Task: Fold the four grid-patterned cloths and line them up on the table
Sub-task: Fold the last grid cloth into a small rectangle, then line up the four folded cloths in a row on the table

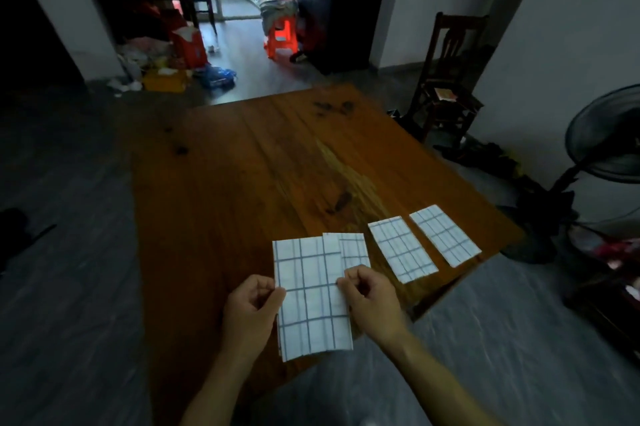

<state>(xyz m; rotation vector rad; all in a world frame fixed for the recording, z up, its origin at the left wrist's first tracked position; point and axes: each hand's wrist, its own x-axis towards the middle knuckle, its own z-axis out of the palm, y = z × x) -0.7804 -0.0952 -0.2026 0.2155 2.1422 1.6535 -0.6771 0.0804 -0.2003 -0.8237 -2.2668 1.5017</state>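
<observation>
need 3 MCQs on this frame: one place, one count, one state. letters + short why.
1. Where is the cloth held in both hands?
A. near table edge
B. on the chair
C. on the floor
2. How many folded cloths lie untouched on the wooden table?
A. one
B. three
C. five
3. What is the left hand doing?
A. lying flat
B. pinching the cloth's edge
C. hanging idle

Key: 1 A, it overlaps the table's near edge; 2 B, three lie in a row; 3 B, as does the right hand.

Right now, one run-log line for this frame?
phase: last fold | held: fourth cloth, left hand and right hand pinching side edges | placed: three folded cloths in row | surface: table
</observation>
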